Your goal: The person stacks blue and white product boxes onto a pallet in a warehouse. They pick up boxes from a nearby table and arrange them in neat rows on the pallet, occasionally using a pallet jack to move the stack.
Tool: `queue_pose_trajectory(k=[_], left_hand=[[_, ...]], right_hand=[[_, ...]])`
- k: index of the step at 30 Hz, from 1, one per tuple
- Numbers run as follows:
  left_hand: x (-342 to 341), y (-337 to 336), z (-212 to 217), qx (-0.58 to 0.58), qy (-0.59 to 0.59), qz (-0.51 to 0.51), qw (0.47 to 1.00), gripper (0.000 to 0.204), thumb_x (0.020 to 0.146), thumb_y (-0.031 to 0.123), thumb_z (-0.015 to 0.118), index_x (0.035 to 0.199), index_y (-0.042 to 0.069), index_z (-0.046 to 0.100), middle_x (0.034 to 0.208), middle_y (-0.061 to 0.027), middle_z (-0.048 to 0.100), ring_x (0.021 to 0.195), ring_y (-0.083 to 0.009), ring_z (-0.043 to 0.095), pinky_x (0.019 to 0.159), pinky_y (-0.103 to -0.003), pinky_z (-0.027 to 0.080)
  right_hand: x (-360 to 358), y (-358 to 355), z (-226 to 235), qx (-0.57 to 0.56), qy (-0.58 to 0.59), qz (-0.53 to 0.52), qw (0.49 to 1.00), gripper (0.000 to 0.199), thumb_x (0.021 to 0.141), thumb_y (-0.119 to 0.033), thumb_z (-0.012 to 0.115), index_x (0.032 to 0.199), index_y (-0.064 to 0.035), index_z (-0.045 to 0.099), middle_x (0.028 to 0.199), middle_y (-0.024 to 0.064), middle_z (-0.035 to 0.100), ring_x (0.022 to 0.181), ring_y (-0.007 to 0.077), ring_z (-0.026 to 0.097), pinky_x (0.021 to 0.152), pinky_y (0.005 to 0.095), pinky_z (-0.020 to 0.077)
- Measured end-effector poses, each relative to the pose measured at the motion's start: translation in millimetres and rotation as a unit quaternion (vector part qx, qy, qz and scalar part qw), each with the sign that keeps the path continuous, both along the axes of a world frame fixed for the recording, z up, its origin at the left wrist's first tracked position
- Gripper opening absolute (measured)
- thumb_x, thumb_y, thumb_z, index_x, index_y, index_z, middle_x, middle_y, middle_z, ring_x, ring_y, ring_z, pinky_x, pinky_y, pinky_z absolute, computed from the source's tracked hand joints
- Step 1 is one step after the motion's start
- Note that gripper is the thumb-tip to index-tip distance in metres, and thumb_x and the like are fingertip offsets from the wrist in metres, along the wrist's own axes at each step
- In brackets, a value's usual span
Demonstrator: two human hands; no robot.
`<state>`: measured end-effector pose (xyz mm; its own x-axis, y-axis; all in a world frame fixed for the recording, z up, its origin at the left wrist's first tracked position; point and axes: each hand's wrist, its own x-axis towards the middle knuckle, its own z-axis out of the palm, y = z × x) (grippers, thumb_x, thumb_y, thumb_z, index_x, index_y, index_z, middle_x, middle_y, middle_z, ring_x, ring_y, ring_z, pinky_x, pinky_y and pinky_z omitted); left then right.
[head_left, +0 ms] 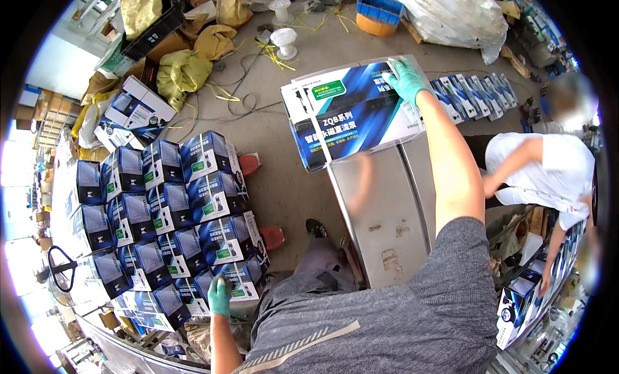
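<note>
Bright, even daylight fills the scene, strongest at the left rim, where the view burns out to white, perhaps from an open side of the hall. Shadows on the concrete floor are soft and short. The steel surface shows dull glare. Fisheye distortion bends straight edges toward the black circular border. The rim looks smeared and soft.

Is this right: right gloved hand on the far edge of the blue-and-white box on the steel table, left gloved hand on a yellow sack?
Not quite. The head view shows the left hand resting on a box in the stack of blue-and-white boxes, not on a yellow sack; the yellow sacks lie farther off on the floor. The rest holds: the right hand is on the far edge of the large box on the steel table.
</note>
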<state>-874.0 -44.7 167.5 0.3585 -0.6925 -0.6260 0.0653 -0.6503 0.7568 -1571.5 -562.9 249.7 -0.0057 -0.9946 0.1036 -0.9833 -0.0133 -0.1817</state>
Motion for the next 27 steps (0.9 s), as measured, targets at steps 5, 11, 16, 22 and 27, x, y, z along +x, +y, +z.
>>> queue_pose_trajectory(k=[5, 11, 16, 22, 27], left_hand=[[-129.8, -163.2, 93.1, -0.097, 0.045, -0.095, 0.99, 0.049, 0.103, 0.027, 0.056, 0.145, 0.003, 0.045, 0.137, -0.0142, 0.056, 0.118, -0.0214, 0.057, 0.103, -0.033, 0.045], [-267.2, -285.0, 99.5, -0.145, 0.113, -0.223, 0.957, 0.076, 0.098, 0.035, 0.063, 0.158, 0.013, 0.021, 0.161, -0.0146, 0.025, 0.143, -0.026, 0.036, 0.109, -0.039, 0.04], [-325.9, -320.5, 71.5, -0.004, 0.17, -0.157, 0.973, 0.093, 0.085, 0.068, 0.064, 0.158, 0.033, 0.018, 0.164, -0.0057, 0.015, 0.149, -0.0272, 0.023, 0.103, -0.06, 0.04], [-320.2, -321.9, 24.0, 0.005, 0.219, -0.162, 0.962, 0.103, 0.076, 0.084, 0.059, 0.156, 0.027, 0.025, 0.159, -0.0034, 0.031, 0.151, -0.0262, 0.017, 0.11, -0.069, 0.019], [-320.4, -325.4, 16.2, -0.028, 0.278, -0.185, 0.942, 0.104, 0.077, 0.085, 0.056, 0.157, 0.026, 0.025, 0.162, -0.0004, 0.028, 0.152, -0.0258, 0.015, 0.111, -0.072, 0.013]], right_hand=[[14.1, -13.0, -5.5, 0.052, 0.013, -0.021, 0.998, 0.083, 0.091, -0.072, 0.045, 0.156, -0.0214, 0.033, 0.164, 0.0112, 0.024, 0.147, 0.0344, 0.032, 0.119, 0.047, 0.0269], [3.0, -14.2, -18.3, 0.008, 0.03, -0.018, 0.999, 0.083, 0.09, -0.075, 0.043, 0.155, -0.0228, 0.035, 0.163, 0.0104, 0.027, 0.142, 0.0343, 0.04, 0.117, 0.0468, 0.0315], [3.8, -17.5, -22.8, -0.002, 0.046, -0.025, 0.999, 0.081, 0.092, -0.073, 0.042, 0.154, -0.0215, 0.036, 0.162, 0.0106, 0.028, 0.143, 0.0324, 0.038, 0.118, 0.0447, 0.0315], [9.8, -14.5, -7.7, 0.008, -0.031, -0.014, 0.999, 0.079, 0.093, -0.068, 0.048, 0.151, -0.0155, 0.041, 0.157, 0.013, 0.036, 0.144, 0.031, 0.036, 0.119, 0.0406, 0.0298], [-5.1, -9.0, -4.4, -0.006, -0.021, -0.023, 0.999, 0.074, 0.094, -0.065, 0.051, 0.143, -0.0098, 0.049, 0.146, 0.0175, 0.047, 0.135, 0.0339, 0.045, 0.114, 0.0417, 0.035]])
